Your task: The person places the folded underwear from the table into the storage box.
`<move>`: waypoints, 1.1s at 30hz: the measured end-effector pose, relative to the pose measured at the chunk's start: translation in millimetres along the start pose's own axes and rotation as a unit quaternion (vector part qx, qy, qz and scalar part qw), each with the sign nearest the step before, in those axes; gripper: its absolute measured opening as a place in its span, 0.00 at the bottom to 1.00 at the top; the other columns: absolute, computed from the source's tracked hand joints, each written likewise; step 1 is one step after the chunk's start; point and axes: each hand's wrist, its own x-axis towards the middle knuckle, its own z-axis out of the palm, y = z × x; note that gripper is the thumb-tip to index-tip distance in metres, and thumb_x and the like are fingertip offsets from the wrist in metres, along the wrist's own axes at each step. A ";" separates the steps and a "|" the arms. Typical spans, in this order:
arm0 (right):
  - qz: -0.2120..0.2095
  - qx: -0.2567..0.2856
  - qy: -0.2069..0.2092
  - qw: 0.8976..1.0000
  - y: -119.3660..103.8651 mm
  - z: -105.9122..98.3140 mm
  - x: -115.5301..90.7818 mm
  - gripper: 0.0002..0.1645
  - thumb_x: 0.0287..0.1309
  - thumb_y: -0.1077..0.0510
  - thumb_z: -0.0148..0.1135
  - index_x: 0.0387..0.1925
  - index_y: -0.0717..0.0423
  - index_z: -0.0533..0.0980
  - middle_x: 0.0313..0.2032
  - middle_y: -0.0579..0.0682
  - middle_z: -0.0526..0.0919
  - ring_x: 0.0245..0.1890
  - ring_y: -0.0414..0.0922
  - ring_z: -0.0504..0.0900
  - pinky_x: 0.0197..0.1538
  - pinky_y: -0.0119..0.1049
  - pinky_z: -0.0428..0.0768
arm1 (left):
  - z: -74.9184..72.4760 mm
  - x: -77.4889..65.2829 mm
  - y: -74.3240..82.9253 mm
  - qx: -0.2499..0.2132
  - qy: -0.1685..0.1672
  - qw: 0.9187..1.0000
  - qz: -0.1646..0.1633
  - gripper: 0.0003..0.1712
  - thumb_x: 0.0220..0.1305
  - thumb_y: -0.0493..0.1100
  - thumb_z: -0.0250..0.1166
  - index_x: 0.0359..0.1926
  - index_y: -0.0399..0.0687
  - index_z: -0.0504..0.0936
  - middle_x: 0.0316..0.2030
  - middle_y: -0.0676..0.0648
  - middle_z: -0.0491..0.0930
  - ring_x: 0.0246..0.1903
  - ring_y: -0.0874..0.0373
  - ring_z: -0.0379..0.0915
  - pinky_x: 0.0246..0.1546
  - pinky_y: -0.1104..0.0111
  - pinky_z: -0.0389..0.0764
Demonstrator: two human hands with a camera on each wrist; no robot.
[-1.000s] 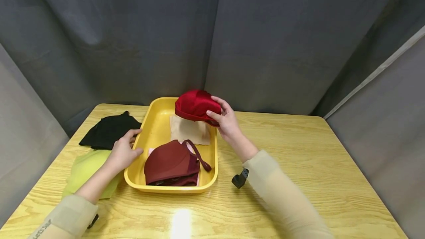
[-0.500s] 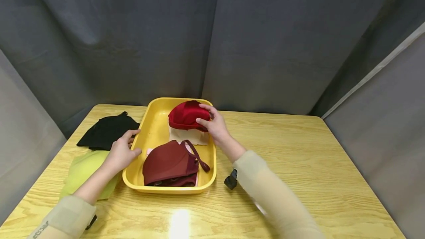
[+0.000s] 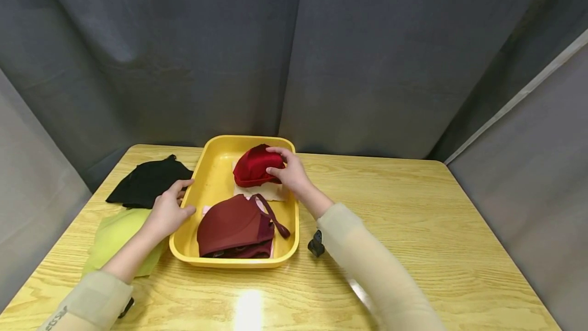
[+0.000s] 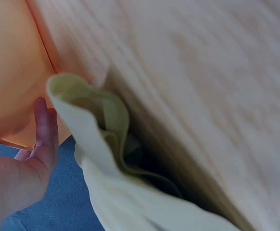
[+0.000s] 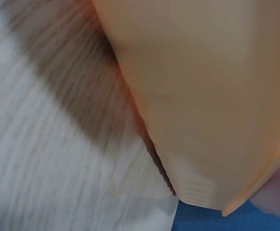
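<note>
My right hand (image 3: 294, 172) pinches the right side of a shiny red bra (image 3: 253, 166), folded so that a cup faces up. It sits low over a beige cloth (image 3: 264, 192) at the back of the yellow tray (image 3: 216, 172). A maroon bra (image 3: 231, 226) with a looped strap lies in the tray's front half, on pale pink fabric that peeks out. My left hand (image 3: 170, 208) touches the tray's left rim with spread fingers; in the left wrist view its fingertips (image 4: 41, 108) rest against the outer wall. The right wrist view shows mostly the tray's side.
Left of the tray, a black garment (image 3: 151, 183) lies behind a yellow-green cloth (image 3: 115, 234), partly under my left forearm. The wooden table (image 3: 413, 218) extends to the right. Grey curtains (image 3: 367, 65) hang behind it and at both sides.
My right hand has brought the red bra down and left, from over the tray's back right rim to the beige cloth inside. The left hand has stayed at the rim.
</note>
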 end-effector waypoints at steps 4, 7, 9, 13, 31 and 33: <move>-0.003 -0.063 -0.008 0.998 1.4 1.7 4.2 0.30 0.51 0.70 0.65 0.55 0.48 0.75 0.52 0.55 0.77 0.49 0.47 0.76 0.49 0.37 0.78 | 0.5 0.1 0.2 0.001 0.001 1.000 0.004 0.36 0.55 0.32 0.60 0.66 0.38 0.62 0.50 0.29 0.76 0.46 0.38 0.77 0.36 0.57 0.82; -0.010 -0.098 -0.016 0.995 0.4 2.2 5.4 0.30 0.51 0.70 0.65 0.56 0.50 0.74 0.55 0.54 0.76 0.50 0.48 0.75 0.51 0.38 0.77 | 0.8 0.2 0.6 -0.001 0.000 1.000 0.006 0.36 0.55 0.32 0.60 0.66 0.38 0.62 0.50 0.29 0.75 0.46 0.38 0.77 0.37 0.57 0.82; -0.019 -0.126 -0.021 0.992 -0.4 1.9 6.3 0.30 0.51 0.70 0.65 0.57 0.50 0.73 0.56 0.54 0.75 0.51 0.48 0.75 0.54 0.40 0.76 | 0.8 0.0 0.9 -0.001 0.000 1.000 0.005 0.36 0.55 0.32 0.60 0.66 0.38 0.62 0.50 0.29 0.75 0.47 0.38 0.77 0.37 0.56 0.82; -0.043 -0.193 -0.031 0.980 -1.5 -0.5 9.8 0.30 0.52 0.68 0.65 0.58 0.51 0.72 0.58 0.54 0.75 0.56 0.50 0.73 0.60 0.42 0.71 | 0.7 0.3 1.1 -0.003 0.000 1.000 0.004 0.35 0.55 0.32 0.60 0.66 0.38 0.62 0.51 0.28 0.75 0.47 0.38 0.77 0.37 0.57 0.82; -0.138 -0.436 -0.051 0.888 4.0 -18.5 20.0 0.29 0.51 0.52 0.69 0.56 0.52 0.74 0.54 0.53 0.79 0.52 0.55 0.69 0.56 0.48 0.68 | 0.3 0.5 0.4 -0.004 -0.001 1.000 -0.002 0.36 0.55 0.32 0.60 0.66 0.38 0.62 0.51 0.29 0.75 0.47 0.39 0.77 0.37 0.57 0.82; -0.139 -0.436 -0.047 0.888 7.2 -21.7 20.5 0.29 0.50 0.50 0.70 0.56 0.49 0.74 0.54 0.50 0.79 0.53 0.54 0.67 0.54 0.50 0.67 | 0.2 0.4 0.2 -0.004 -0.002 1.000 -0.003 0.36 0.55 0.32 0.60 0.67 0.39 0.61 0.51 0.29 0.75 0.47 0.39 0.77 0.37 0.58 0.82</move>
